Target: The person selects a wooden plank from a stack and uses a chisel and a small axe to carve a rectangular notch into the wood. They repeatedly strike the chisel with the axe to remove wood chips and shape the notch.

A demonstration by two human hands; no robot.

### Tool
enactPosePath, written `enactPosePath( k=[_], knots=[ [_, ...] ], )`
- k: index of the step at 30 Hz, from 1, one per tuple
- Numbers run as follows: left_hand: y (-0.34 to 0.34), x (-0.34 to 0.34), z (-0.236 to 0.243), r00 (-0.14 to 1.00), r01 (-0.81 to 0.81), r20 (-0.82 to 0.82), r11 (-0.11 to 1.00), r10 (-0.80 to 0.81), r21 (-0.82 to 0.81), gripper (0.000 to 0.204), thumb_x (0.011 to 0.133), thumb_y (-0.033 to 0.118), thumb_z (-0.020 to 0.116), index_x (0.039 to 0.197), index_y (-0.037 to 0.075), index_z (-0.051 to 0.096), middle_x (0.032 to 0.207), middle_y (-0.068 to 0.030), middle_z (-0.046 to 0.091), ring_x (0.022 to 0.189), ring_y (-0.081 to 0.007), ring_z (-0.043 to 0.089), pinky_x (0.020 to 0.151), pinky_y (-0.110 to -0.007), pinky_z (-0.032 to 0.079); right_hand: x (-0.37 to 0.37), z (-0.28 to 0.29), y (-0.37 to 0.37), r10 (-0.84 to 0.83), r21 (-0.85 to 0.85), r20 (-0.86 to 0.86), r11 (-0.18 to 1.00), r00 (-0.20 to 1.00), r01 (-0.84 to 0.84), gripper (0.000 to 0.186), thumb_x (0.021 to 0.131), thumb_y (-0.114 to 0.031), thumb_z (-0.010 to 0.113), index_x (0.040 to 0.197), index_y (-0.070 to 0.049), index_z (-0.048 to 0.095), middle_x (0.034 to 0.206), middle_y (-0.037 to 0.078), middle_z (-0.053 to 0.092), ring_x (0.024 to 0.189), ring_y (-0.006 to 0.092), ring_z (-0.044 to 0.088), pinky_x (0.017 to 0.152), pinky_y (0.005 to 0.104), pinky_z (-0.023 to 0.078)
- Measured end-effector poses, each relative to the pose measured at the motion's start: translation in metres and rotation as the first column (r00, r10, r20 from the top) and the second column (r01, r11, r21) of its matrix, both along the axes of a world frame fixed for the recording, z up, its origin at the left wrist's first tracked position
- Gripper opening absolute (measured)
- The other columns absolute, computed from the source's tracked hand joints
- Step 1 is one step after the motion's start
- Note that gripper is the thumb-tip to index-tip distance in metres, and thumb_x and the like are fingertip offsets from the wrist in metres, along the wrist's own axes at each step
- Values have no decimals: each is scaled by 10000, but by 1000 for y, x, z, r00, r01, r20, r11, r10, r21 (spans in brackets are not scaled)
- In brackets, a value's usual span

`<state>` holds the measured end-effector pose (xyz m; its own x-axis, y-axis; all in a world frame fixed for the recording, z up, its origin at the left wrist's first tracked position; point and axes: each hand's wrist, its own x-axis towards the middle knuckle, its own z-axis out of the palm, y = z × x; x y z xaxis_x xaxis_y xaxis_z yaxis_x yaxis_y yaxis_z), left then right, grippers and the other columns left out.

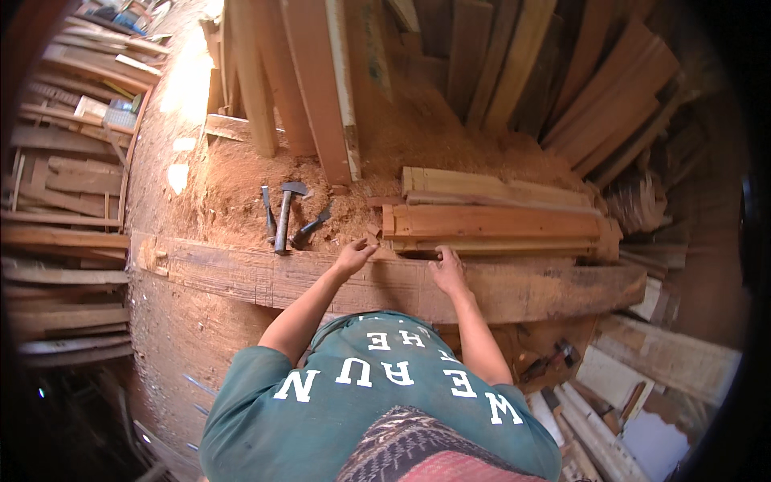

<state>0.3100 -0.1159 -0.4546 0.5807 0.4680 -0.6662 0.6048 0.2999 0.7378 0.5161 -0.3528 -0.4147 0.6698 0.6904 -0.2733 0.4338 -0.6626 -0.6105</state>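
Observation:
My left hand (353,257) is above the thick wooden beam (209,270), its fingers reaching toward the left end of a stack of timber pieces. Beside its fingertips lies a small wood scrap (373,233); whether they touch is unclear. Farther right, my right hand (449,271) rests at the near edge of the stack, fingers slightly bent and apart, against a pale yellowish strip (514,247). Behind that strip lies a reddish wooden piece (490,223). I see nothing held in either hand.
Left of the stack, a hammer (284,215), a chisel (268,210) and another dark-handled tool (312,226) lie on sawdust. Upright planks (313,88) stand ahead, with more boards (610,96) leaning at right. Stacked lumber (68,209) fills the left; a power tool (554,360) sits lower right.

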Motion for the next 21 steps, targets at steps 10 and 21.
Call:
enactPosePath(
  k=[10, 21],
  knots=[
    [-15, 91, -91, 948, -304, 156, 935, 278, 180, 659, 1004, 446, 632, 1440, -22, 475, 1424, -250, 612, 1345, -380, 582, 1114, -450, 460, 5, -16, -26, 133, -1, -179, 991, 975, -136, 387, 874, -241, 757, 1172, -26, 636, 986, 190, 722, 905, 327, 712, 823, 430, 572],
    [-20, 150, -41, 920, -190, -330, 977, 210, 92, 665, 1007, 412, 595, 1494, 0, 406, 1382, -311, 607, 1311, -458, 579, 1097, -507, 467, 38, 3, -79, -273, -270, -305, 944, 913, 192, 359, 863, -218, 774, 1149, -27, 671, 945, 123, 736, 876, 233, 704, 807, 368, 564]
  ],
)
